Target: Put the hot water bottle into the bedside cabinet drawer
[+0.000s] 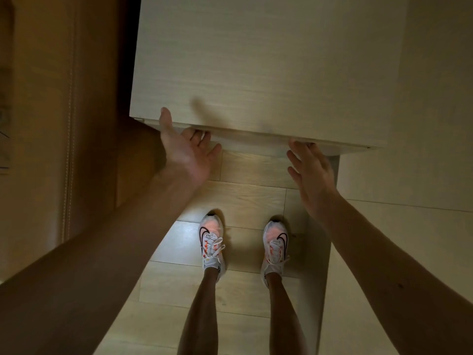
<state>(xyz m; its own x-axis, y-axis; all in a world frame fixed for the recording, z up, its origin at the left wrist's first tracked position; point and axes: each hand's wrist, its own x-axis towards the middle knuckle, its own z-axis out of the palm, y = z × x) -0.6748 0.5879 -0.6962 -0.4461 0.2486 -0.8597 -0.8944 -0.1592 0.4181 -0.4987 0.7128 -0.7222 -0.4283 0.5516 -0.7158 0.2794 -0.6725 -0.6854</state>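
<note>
Beneath the bedside cabinet (256,73) top's front edge, both hands (188,152) (311,170) reach, grips spread, empty.

This looks like a bedroom in a home, seen from above in dim light. A pale wood-grain bedside cabinet (256,67) fills the far part of the view, standing on a light plank floor (243,201). On the left rises a tan padded panel with stitched seams (51,124), probably the side of an upholstered bed or headboard. A pale wall (422,124) closes the right side.
</note>
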